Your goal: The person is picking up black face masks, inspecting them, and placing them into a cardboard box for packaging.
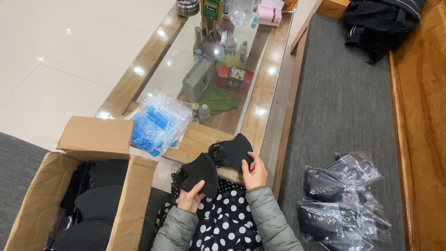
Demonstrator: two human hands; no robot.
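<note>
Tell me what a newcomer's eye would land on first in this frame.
Low in the middle, the left hand holds one black face mask while the right hand touches another black mask on the table edge. At lower left stands an open cardboard box of black masks; bagged masks lie on the grey bench cushion.

Worktop (pixel 267 79): long, wooden frame, glass centre, running from 6 toward 12 o'clock. On its near end, at 9 o'clock, a loose stack of clear and blue plastic bags (pixel 158 123). Far end at 12: a glass jug (pixel 240 10), a pink box (pixel 270 14). Grey cushioned bench (pixel 341 107) at 3 o'clock carries bagged black masks (pixel 341 202) near 5, a dark garment (pixel 378 23) at 1. Cardboard box (pixel 97 139) at 8 on grey seat.
</note>
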